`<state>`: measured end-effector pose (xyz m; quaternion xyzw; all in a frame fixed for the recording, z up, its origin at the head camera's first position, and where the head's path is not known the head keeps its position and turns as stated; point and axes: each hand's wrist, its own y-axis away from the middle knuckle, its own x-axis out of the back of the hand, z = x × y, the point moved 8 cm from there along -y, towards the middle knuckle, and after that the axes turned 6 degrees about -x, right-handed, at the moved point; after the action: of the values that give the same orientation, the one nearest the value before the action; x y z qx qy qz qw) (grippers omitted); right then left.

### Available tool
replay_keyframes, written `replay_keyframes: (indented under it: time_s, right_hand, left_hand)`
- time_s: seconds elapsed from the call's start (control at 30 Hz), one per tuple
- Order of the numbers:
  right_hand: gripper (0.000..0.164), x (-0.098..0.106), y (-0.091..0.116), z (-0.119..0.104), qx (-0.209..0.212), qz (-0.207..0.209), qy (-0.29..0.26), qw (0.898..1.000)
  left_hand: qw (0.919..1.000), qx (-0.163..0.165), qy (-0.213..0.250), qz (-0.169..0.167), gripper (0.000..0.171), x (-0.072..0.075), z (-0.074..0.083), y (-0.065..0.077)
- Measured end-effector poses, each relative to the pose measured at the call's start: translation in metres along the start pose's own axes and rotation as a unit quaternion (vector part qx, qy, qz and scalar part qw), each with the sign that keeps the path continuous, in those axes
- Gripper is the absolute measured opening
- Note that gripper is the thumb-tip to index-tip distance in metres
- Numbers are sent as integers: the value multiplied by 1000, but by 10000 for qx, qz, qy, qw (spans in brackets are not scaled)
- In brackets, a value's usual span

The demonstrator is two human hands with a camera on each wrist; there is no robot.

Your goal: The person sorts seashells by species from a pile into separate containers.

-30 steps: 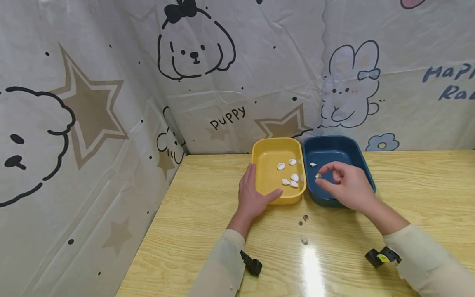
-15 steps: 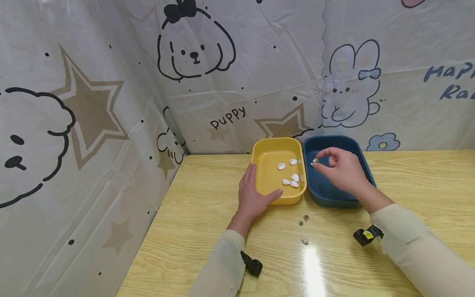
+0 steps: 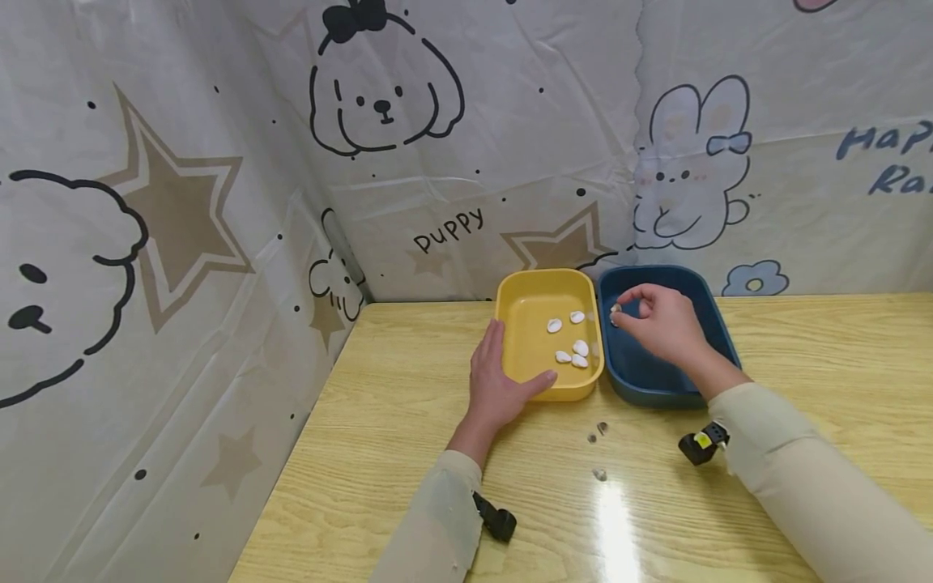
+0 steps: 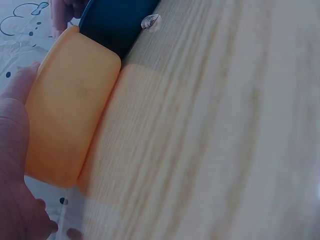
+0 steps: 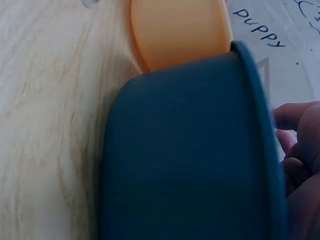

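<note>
- Right hand (image 3: 659,324) hovers over the blue tray (image 3: 710,324), thumb and forefinger pinching a small pale shell (image 3: 615,310) above the tray's far-left corner, at about 10 o'clock inside it.
- The other fingers of that hand are curled in loosely behind the pinch.
- Left hand (image 3: 496,385) rests on the yellow tray (image 3: 521,308), fingers straight along its left wall, thumb laid along the near rim at 6 o'clock; a relaxed, wide hold that clamps nothing.
- Five white shells (image 3: 573,344) lie in the yellow tray, right of centre, toward 3 o'clock.
- The two trays sit side by side and touching on the tabletop (image 3: 379,421), yellow at 9 o'clock of blue.
- The left wrist view catches one shell (image 4: 150,21) on the tabletop, right against the blue tray's outer wall.
- The right wrist view shows mostly the blue tray's outside, with fingertips at the right edge.
- A cartoon-printed sheet (image 3: 182,162) hangs behind and to the left.
</note>
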<state>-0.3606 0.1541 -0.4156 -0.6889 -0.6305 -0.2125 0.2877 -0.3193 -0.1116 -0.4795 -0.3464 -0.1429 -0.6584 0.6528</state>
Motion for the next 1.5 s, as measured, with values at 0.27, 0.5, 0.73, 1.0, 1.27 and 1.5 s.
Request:
replay_keyframes:
  time_s: [0.27, 0.5, 0.73, 1.0, 1.27, 1.5]
  right_hand:
    - [27, -10, -6, 19, -304, -195, 87, 9993]
    - [28, -16, -10, 29, -363, -265, 206, 9988]
    - [31, -21, -14, 36, -457, -470, 318, 9973]
    - [32, -23, -16, 41, -579, -490, 321, 9966]
    - [31, -17, -12, 36, -473, -197, 211, 9985]
    - [30, -9, -4, 21, -347, -81, 68, 9993]
  left_hand:
    - [10000, -17, 9, -11, 119, 0, 0, 0]
    - [10000, -52, 35, 23, 119, 0, 1, 0]
    - [10000, -10, 74, 23, 119, 0, 0, -1]
    - [10000, -52, 71, 32, 119, 0, 1, 0]
    - [10000, 38, 79, -4, 119, 0, 1, 1]
    - [10000, 53, 73, -12, 119, 1, 1, 1]
